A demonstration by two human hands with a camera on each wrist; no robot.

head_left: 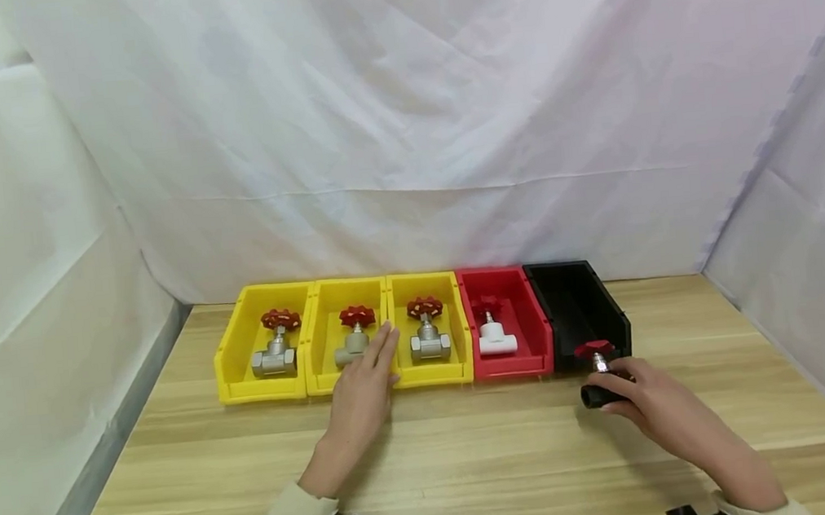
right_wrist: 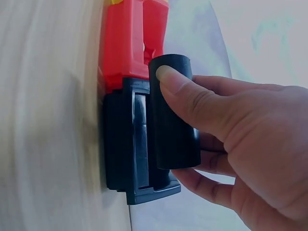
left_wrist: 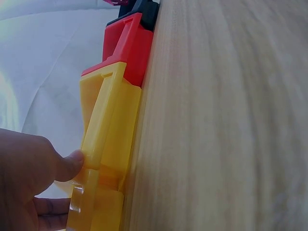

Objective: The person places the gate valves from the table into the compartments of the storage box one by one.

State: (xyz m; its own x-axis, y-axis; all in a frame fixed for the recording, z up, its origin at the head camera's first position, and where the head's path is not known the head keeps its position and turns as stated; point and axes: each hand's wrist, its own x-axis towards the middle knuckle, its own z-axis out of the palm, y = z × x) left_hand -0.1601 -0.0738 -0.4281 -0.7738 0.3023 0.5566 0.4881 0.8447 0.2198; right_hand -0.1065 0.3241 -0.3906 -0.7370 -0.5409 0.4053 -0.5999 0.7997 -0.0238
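Note:
My right hand (head_left: 657, 404) grips a black-bodied valve (head_left: 596, 396) with a red handwheel, held just over the front of the black bin (head_left: 620, 325). In the right wrist view the thumb lies along the valve's black pipe body (right_wrist: 174, 130), and the other fingers are behind it. My left hand (head_left: 361, 397) rests at the front of the middle yellow bin (head_left: 324, 386) and right yellow bin (head_left: 460, 374). Its fingers reach forward fairly straight. In the left wrist view the thumb touches the yellow rim (left_wrist: 91, 156). A beige valve (head_left: 354, 346) lies partly behind these fingers.
The left yellow bin (head_left: 228, 388) holds a metal valve (head_left: 275, 359); another metal valve (head_left: 430, 343) sits in the right yellow bin. A white valve (head_left: 496, 338) is in the red bin (head_left: 544, 352). White cloth (head_left: 401, 127) hangs behind the wooden table (head_left: 475, 465).

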